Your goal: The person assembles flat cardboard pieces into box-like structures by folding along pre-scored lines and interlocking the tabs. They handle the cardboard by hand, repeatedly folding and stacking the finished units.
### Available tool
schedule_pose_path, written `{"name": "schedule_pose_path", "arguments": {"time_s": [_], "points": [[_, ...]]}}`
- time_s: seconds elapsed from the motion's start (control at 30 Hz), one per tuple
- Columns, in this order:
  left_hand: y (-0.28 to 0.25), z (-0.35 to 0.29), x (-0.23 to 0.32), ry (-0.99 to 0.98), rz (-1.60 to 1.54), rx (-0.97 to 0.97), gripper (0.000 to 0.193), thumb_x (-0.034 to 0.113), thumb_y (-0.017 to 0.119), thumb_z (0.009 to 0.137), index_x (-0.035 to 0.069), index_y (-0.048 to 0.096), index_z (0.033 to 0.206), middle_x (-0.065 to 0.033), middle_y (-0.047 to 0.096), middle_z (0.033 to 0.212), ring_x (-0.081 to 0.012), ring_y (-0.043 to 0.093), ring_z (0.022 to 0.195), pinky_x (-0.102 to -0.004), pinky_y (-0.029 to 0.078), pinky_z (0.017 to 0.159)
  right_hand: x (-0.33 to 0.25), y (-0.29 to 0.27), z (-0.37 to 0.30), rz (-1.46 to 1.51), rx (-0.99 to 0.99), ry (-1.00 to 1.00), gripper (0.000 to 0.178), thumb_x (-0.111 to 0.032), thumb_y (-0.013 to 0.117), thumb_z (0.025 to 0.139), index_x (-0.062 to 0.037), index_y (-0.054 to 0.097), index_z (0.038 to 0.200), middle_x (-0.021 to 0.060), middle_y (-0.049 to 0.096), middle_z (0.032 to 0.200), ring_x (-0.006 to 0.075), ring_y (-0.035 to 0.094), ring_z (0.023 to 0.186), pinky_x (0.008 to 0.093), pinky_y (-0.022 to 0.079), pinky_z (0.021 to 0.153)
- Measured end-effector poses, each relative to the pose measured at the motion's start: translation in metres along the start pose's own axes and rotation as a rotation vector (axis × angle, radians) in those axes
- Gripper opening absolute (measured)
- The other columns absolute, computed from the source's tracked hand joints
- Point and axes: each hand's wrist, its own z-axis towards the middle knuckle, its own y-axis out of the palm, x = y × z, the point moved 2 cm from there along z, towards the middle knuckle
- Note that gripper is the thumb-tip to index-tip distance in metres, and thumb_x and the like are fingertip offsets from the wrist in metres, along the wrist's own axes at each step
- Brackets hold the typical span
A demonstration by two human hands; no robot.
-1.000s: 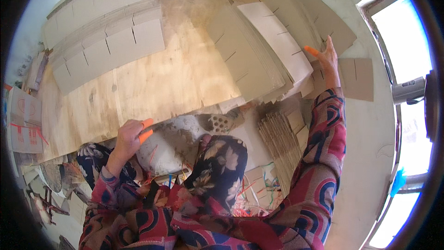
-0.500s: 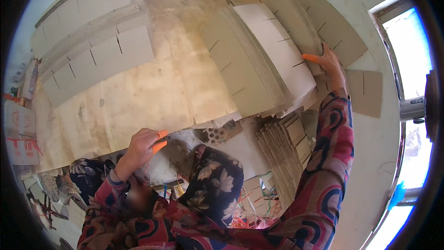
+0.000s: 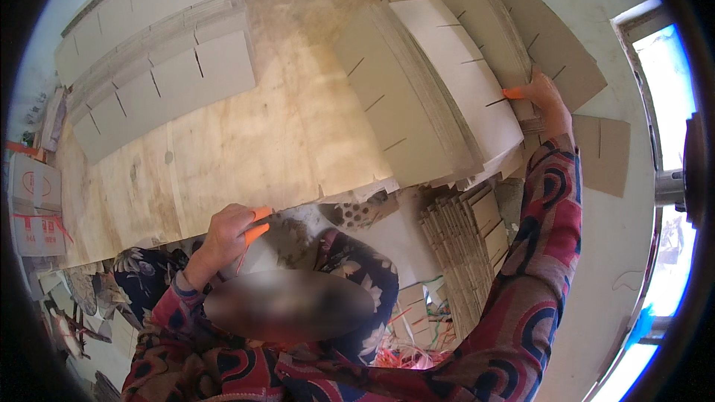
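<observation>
Beside the left end of the pale plywood tabletop (image 3: 261, 141): a whitish cardboard carton (image 3: 37, 186) with red printing, a red strand across its side; its inside is hidden, so its contents cannot be told.
Left stacks: two piles of flat grey-beige cardboard sheets (image 3: 171, 78) with dark slits, one behind the other on the tabletop's back left part.
Left hand: the bare left hand (image 3: 232, 234), orange covers on thumb and forefinger, is at the tabletop's front edge; the two tips are slightly parted, with nothing seen between them.
Middle stack: a thick pile of grey-brown slotted cardboard sheets (image 3: 395, 97), on the tabletop's right part.
Pale sheet: a whitish slotted cardboard sheet (image 3: 465, 59), just right of that pile, over the tabletop's right part.
Under the edge: brown flat cardboard pieces (image 3: 458, 257) packed in a leaning row, below the tabletop's right front.
Right stack: a narrower pile of brownish-grey slotted cardboard (image 3: 488, 33), toward the tabletop's right end.
Right hand: the bare right hand (image 3: 545, 98), thumb covered in orange, is at this pile's near end; whether it grips any sheet cannot be told.
Window: bright panes (image 3: 663, 85), beyond the tabletop's right end.
</observation>
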Motion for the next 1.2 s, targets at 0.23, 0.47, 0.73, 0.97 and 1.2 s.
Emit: {"name": "schedule_pose_path", "arguments": {"time_s": [0.23,0.47,0.73,0.97,1.2], "points": [[0.031,0.195,0.136,0.158,-1.373,-0.170,0.054,0.015,0.059,0.089,-0.001,0.037,0.135,-0.0137,0.048,0.132,-0.0218,0.047,0.121,-0.0343,0.040,0.099,0.064,0.031,0.028,0.452,0.172,-0.094,0.110,-0.028,0.083,0.050,-0.0089,0.027,0.143,0.0245,0.045,0.133,0.0351,0.043,0.125,0.0389,0.038,0.100],[0.136,0.352,0.219,0.027,-1.736,-0.298,0.073,0.044,0.066,0.081,0.000,0.037,0.131,-0.0111,0.036,0.136,-0.0242,0.032,0.128,-0.0445,0.026,0.107,0.036,-0.014,0.021,0.235,0.274,-0.244,0.098,-0.018,0.074,0.056,-0.0095,0.028,0.142,0.0239,0.051,0.127,0.0335,0.049,0.118,0.0363,0.039,0.098],[0.109,0.347,0.270,0.165,-1.824,-0.301,0.069,0.040,0.065,0.082,0.004,0.033,0.133,-0.0126,0.031,0.141,-0.0250,0.027,0.133,-0.0432,0.022,0.110,-0.002,-0.114,-0.067,0.042,0.320,-0.361,0.092,-0.014,0.072,0.048,-0.0104,0.043,0.136,0.0195,0.058,0.119,0.0313,0.055,0.111,0.0367,0.042,0.096],[0.021,0.219,0.239,0.611,-0.942,0.347,0.085,0.034,0.074,0.076,-0.001,0.028,0.138,-0.0185,0.034,0.140,-0.0288,0.032,0.131,-0.0369,0.026,0.108,-0.072,-0.127,-0.191,0.747,0.172,-0.364,0.091,-0.007,0.070,0.049,-0.0050,0.043,0.135,0.0135,0.061,0.115,0.0277,0.063,0.094,0.0371,0.052,0.085],[0.030,0.118,0.140,0.224,-0.883,0.213,0.095,0.020,0.081,0.070,-0.004,0.023,0.141,-0.0180,0.025,0.147,-0.0258,0.024,0.137,-0.0364,0.024,0.110,-0.147,0.012,-0.208,0.912,-0.027,-0.517,0.087,-0.008,0.074,0.061,-0.0012,0.036,0.139,0.0161,0.058,0.120,0.0262,0.057,0.105,0.0324,0.047,0.088]]}}
